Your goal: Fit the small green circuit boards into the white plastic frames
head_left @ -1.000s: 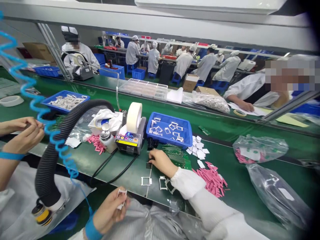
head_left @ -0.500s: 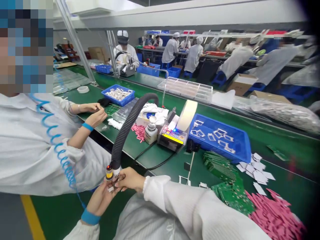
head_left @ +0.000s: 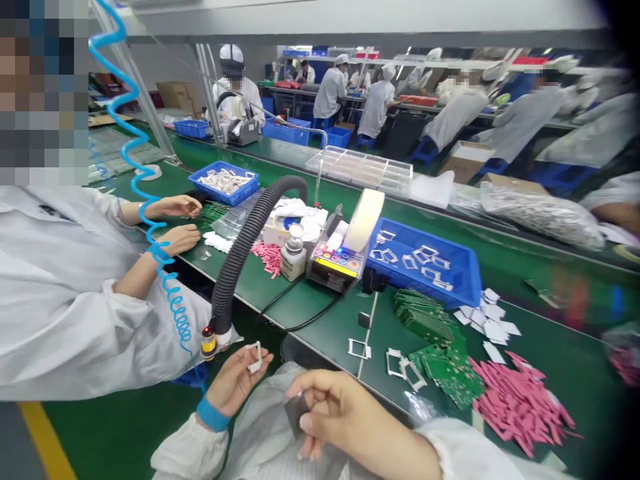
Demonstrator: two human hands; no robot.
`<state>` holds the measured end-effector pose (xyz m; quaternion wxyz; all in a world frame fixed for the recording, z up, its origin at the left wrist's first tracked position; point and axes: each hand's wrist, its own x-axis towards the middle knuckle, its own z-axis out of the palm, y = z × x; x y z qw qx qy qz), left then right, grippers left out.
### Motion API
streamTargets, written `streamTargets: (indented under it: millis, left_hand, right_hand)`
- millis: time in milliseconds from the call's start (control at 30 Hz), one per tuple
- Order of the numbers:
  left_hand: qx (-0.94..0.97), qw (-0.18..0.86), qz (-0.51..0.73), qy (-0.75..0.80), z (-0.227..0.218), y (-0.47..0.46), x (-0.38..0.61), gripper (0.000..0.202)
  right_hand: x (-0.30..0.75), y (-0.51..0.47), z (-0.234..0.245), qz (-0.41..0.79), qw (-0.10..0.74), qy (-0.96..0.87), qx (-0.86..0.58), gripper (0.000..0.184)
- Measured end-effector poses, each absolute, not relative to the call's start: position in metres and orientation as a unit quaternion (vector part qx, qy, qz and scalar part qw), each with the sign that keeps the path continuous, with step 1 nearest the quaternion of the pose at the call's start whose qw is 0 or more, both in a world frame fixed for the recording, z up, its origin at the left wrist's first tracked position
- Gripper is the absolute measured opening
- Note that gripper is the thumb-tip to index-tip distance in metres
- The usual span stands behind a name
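My left hand (head_left: 235, 383), with a blue wrist band, grips a small white plastic frame (head_left: 256, 360) between thumb and fingers, just below the hose's end. In my right hand (head_left: 340, 407), closer to my body, a small dark flat square piece (head_left: 296, 415) is pinched between thumb and fingers. The black corrugated hose (head_left: 250, 240) arches down to a nozzle with a yellow-banded cylinder (head_left: 208, 343) and a red light. More white frames (head_left: 359, 348) lie on the table, near another dark square (head_left: 365, 319).
Green circuit boards (head_left: 430, 320), pink strips (head_left: 520, 403) and white cards (head_left: 487, 319) lie to the right. A blue tray (head_left: 470, 277) holds several frames behind them. A control box (head_left: 335, 267) and a bottle (head_left: 293, 259) stand mid-table. A co-worker's hands (head_left: 180, 239) are at the left.
My hands were together at the hose nozzle. Now they are apart and away from it: the right has moved right and nearer to me with the dark piece, the left slightly right with the frame.
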<state>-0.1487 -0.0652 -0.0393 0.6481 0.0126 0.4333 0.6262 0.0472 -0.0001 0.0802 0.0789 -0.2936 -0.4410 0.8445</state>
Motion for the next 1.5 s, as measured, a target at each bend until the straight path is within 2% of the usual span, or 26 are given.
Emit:
streamTargets:
  millis: [133, 267, 367, 600, 733, 800, 867, 933, 1000, 1100, 1500]
  left_hand:
    - [0.059, 0.743, 0.558, 0.365, -0.016, -0.048, -0.099, 0.044]
    - [0.191, 0.796, 0.517, 0.250, 0.027, -0.029, -0.064, 0.035]
    - [0.293, 0.798, 0.488, 0.198, 0.056, -0.016, -0.048, 0.031]
    - [0.389, 0.796, 0.435, 0.159, 0.066, 0.001, -0.032, 0.035]
    - [0.405, 0.800, 0.424, 0.125, 0.067, 0.007, -0.029, 0.034]
    - [0.411, 0.788, 0.435, 0.145, 0.071, 0.008, -0.028, 0.035]
    - [0.421, 0.773, 0.442, 0.172, 0.076, 0.007, -0.027, 0.036]
    - [0.431, 0.768, 0.435, 0.189, 0.079, 0.006, -0.027, 0.036]
    - [0.443, 0.765, 0.428, 0.187, 0.081, 0.005, -0.026, 0.035]
    - [0.463, 0.753, 0.431, 0.180, 0.082, 0.003, -0.024, 0.034]
    - [0.494, 0.737, 0.418, 0.196, 0.086, 0.002, -0.021, 0.035]
  right_hand:
    - [0.089, 0.005, 0.073, 0.792, 0.216, -0.463, -0.335, 0.038]
    - [0.114, 0.006, 0.069, 0.714, 0.355, -0.462, -0.390, 0.043]
    - [0.123, 0.005, 0.075, 0.691, 0.397, -0.464, -0.387, 0.040]
    - [0.129, 0.006, 0.077, 0.740, 0.417, -0.401, -0.342, 0.038]
    - [0.134, 0.008, 0.076, 0.721, 0.426, -0.440, -0.324, 0.035]
    - [0.138, 0.010, 0.082, 0.624, 0.441, -0.545, -0.345, 0.035]
    - [0.143, 0.012, 0.092, 0.432, 0.468, -0.667, -0.387, 0.030]
    - [0.148, 0.014, 0.103, 0.245, 0.473, -0.741, -0.409, 0.020]
    - [0.150, 0.015, 0.111, 0.151, 0.454, -0.777, -0.410, 0.009]
    - [0.150, 0.015, 0.115, 0.125, 0.425, -0.797, -0.411, 0.013]
    - [0.156, 0.012, 0.107, 0.143, 0.418, -0.786, -0.432, 0.013]
